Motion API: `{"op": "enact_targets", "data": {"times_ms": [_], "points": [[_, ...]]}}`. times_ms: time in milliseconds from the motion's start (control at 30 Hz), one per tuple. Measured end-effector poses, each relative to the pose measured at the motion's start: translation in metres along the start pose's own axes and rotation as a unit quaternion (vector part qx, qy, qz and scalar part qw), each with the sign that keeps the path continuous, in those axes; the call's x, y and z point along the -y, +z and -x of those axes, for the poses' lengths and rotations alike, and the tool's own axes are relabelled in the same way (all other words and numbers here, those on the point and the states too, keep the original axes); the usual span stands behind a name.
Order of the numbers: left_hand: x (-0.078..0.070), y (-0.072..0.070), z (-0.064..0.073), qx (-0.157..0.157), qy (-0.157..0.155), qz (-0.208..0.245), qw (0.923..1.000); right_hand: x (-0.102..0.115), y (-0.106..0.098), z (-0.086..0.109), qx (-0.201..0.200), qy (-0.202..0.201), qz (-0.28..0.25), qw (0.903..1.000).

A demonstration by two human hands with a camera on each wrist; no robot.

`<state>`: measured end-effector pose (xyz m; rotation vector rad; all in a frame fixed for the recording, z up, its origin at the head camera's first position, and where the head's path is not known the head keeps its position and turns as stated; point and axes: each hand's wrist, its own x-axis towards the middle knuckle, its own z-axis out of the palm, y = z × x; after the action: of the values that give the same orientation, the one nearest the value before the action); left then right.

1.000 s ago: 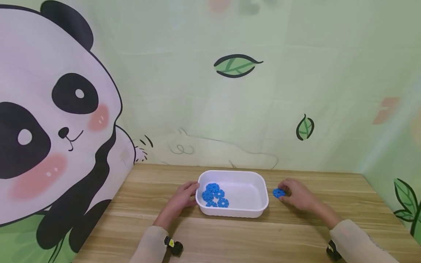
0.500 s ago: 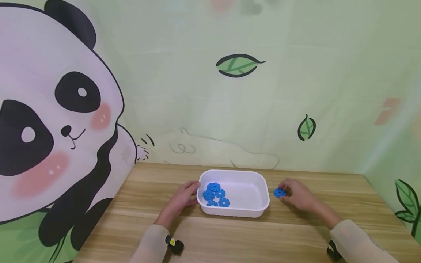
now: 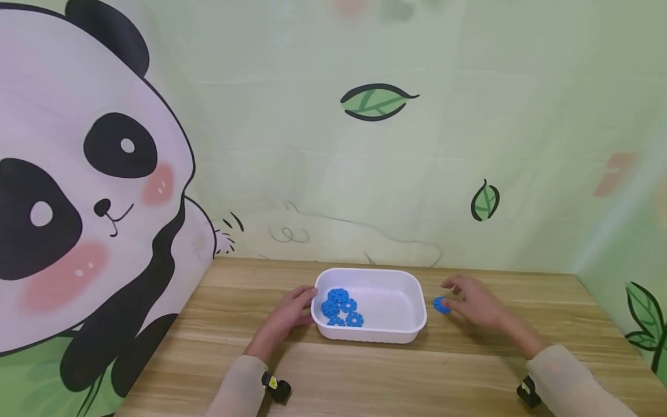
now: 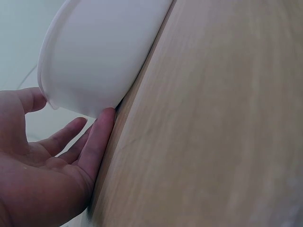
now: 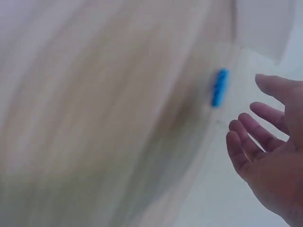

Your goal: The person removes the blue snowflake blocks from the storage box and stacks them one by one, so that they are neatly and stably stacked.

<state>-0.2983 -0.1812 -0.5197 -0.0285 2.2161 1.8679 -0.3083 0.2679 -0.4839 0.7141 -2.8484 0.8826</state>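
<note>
At the left end of a white plastic tray (image 3: 372, 335), my left hand (image 3: 288, 311) touches the wall and rim. Up close in the left wrist view, one fingertip of that left hand (image 4: 52, 165) meets the tray's (image 4: 99, 56) rim, and others lie low by its base, loosely bent. Several blue notched snowflake discs (image 3: 355, 319) lie in the tray's left part. To the right of the tray, my right hand (image 3: 476, 302) hovers over a single blue snowflake disc (image 3: 440, 305). The right wrist view shows that disc (image 5: 219, 88) lying apart from the spread fingers of the right hand (image 5: 270, 142).
The wooden tabletop (image 3: 375, 376) runs back to a pale green wall cloth (image 3: 292, 145) printed with a panda (image 3: 104, 202) and leaves. Small black devices, one (image 3: 280, 392) on the left, are strapped on both wrists at the sleeve ends.
My right hand has let go of the blue disc: its fingers have spread and lifted off, and the disc lies on the table. My left hand and the tray have stayed in place.
</note>
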Motion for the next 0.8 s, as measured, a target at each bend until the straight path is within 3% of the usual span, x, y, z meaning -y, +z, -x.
{"op": "enact_targets", "data": {"times_ms": [167,300,533,800], "points": [[0.001,-0.001,-0.001,-0.003,-0.004,-0.003,1.0000,0.035,-0.002,-0.013,-0.050,-0.040,-0.006,0.9979],[0.002,-0.001,-0.002,-0.002,0.000,-0.008,1.0000,0.071,0.008,-0.028,-0.075,-0.068,-0.019,0.9947],[-0.002,-0.002,0.001,0.000,0.006,-0.007,1.0000,0.122,0.038,-0.053,-0.011,-0.079,-0.045,0.9958],[0.000,-0.002,0.001,0.002,0.001,-0.008,1.0000,0.131,0.082,-0.073,0.069,-0.115,-0.046,0.9899]]}}
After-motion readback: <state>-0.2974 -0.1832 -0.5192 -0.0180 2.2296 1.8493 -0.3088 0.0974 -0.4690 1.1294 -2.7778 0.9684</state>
